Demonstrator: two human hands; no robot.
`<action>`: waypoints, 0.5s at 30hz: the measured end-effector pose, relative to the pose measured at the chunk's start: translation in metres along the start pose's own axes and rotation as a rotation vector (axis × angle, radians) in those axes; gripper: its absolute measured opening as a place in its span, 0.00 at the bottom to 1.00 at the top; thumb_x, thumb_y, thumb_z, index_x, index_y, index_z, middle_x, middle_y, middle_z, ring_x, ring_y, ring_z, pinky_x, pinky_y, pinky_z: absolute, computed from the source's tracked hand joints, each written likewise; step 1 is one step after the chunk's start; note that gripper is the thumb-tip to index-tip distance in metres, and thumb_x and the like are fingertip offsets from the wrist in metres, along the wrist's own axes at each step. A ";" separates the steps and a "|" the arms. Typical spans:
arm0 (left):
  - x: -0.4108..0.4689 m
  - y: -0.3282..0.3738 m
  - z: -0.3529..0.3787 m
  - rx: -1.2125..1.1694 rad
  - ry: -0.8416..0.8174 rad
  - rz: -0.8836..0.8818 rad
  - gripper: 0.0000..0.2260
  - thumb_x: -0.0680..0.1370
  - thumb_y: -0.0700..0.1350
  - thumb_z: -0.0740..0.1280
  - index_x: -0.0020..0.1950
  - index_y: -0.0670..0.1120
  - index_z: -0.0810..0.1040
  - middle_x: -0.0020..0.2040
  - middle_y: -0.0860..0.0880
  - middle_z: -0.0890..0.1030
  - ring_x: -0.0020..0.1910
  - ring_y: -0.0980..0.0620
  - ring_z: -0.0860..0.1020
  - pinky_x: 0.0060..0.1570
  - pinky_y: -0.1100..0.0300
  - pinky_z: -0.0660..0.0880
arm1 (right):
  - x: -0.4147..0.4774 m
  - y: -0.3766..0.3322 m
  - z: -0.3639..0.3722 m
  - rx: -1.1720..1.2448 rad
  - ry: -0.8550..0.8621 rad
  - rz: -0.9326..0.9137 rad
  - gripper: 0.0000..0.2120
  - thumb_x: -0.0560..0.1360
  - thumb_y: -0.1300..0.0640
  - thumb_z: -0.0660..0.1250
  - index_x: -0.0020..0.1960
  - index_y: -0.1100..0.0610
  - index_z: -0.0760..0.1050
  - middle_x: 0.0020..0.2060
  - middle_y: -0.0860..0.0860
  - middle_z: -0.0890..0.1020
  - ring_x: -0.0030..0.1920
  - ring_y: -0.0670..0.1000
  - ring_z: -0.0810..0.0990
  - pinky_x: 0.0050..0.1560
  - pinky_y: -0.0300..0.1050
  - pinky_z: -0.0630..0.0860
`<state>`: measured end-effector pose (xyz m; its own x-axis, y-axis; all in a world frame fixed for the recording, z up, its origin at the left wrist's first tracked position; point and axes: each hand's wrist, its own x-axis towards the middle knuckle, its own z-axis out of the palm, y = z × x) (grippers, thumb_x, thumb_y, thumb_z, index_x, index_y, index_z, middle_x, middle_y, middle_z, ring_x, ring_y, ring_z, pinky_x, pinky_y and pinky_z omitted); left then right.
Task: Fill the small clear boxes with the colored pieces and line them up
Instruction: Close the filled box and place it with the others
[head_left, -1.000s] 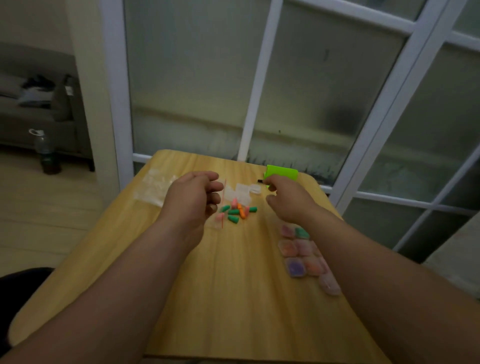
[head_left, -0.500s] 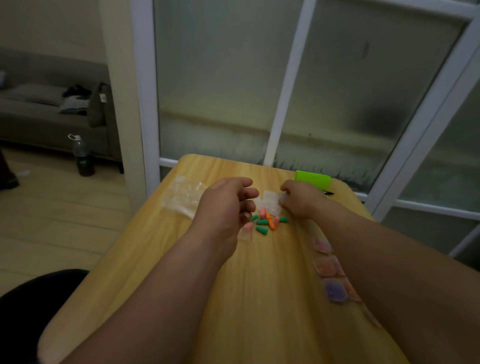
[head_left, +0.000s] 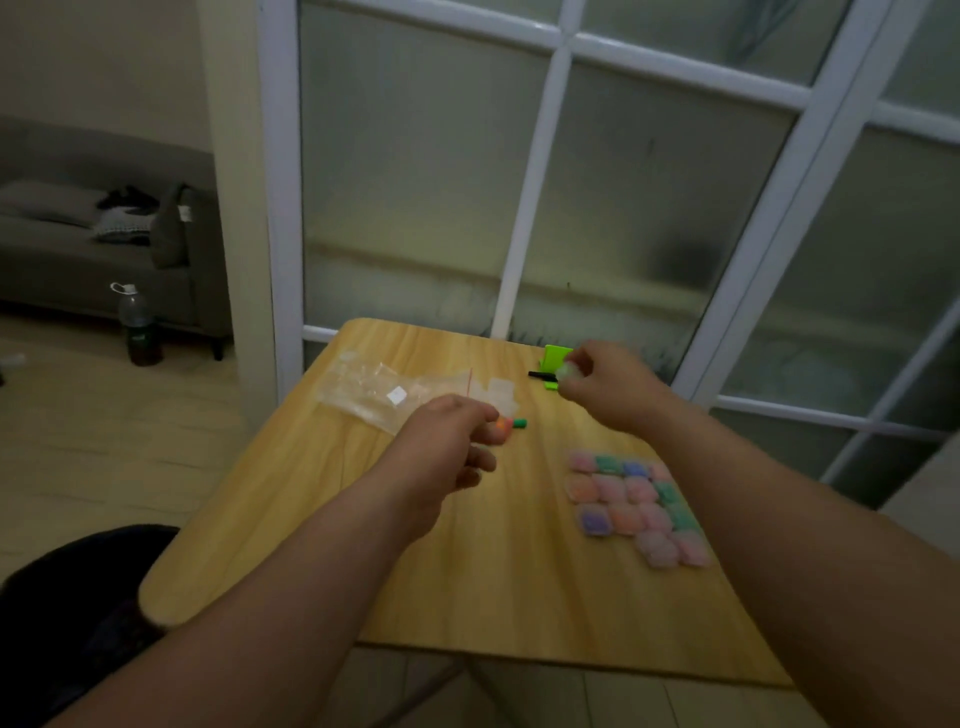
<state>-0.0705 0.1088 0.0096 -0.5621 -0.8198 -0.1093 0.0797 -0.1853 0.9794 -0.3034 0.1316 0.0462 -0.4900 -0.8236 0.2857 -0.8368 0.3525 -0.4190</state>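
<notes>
Grey upholstery covers a sofa (head_left: 78, 260) at the far left, with a dark plastic bottle (head_left: 137, 327) standing on the pale floor beside its foot. Next comes the wooden table (head_left: 467, 571), its top a smooth yellow grain with rounded corners. On its far left part lies a crinkled clear plastic bag (head_left: 374, 389) with a small white label and a red seal line. Just right of the bag lie a few flat, empty small clear boxes (head_left: 501, 397), pale and square.

The left hand (head_left: 441, 457) hovers over the middle of the table with its fingers curled loosely inward; whether anything is in it cannot be told. Past its knuckles show loose colored pieces (head_left: 511, 425), small tapered plugs in orange and green, lying on the wood.

Farther right, the right hand (head_left: 608, 387) is raised above the table's far edge, thumb and fingertips pinched on one small box (head_left: 565, 373) that looks pale green and blurred. Behind it sit a bright green plastic block (head_left: 556, 356) and a thin black stick-like item (head_left: 540, 374).

Near the right edge, the filled boxes (head_left: 636, 506) lie touching in a tidy grid of rows, soft-looking squares in pink, orange, green, blue and purple. Frosted glass panes in a white frame (head_left: 524, 218) stand behind the table.
</notes>
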 end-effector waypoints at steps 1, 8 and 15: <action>-0.007 -0.004 -0.001 0.062 -0.027 0.008 0.08 0.82 0.42 0.65 0.58 0.45 0.81 0.51 0.42 0.85 0.38 0.50 0.78 0.37 0.58 0.74 | -0.020 -0.004 0.002 0.159 0.020 0.006 0.10 0.77 0.53 0.73 0.56 0.55 0.81 0.43 0.51 0.84 0.43 0.54 0.84 0.42 0.51 0.80; -0.043 -0.009 -0.011 0.541 -0.196 0.239 0.16 0.82 0.51 0.69 0.70 0.59 0.74 0.49 0.48 0.83 0.43 0.53 0.83 0.39 0.64 0.80 | -0.136 -0.032 0.023 0.946 -0.219 0.250 0.09 0.80 0.51 0.74 0.55 0.56 0.83 0.46 0.55 0.87 0.46 0.53 0.86 0.46 0.48 0.81; -0.042 -0.010 -0.014 0.508 -0.243 0.210 0.11 0.83 0.51 0.69 0.65 0.53 0.77 0.47 0.44 0.86 0.45 0.48 0.86 0.45 0.55 0.85 | -0.145 -0.037 0.034 1.030 -0.288 0.250 0.12 0.81 0.49 0.71 0.52 0.59 0.84 0.43 0.52 0.88 0.45 0.51 0.86 0.46 0.46 0.81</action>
<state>-0.0361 0.1371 0.0016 -0.7541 -0.6521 0.0782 -0.1606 0.2985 0.9408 -0.1930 0.2231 -0.0091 -0.4295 -0.9009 -0.0635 -0.0507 0.0942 -0.9943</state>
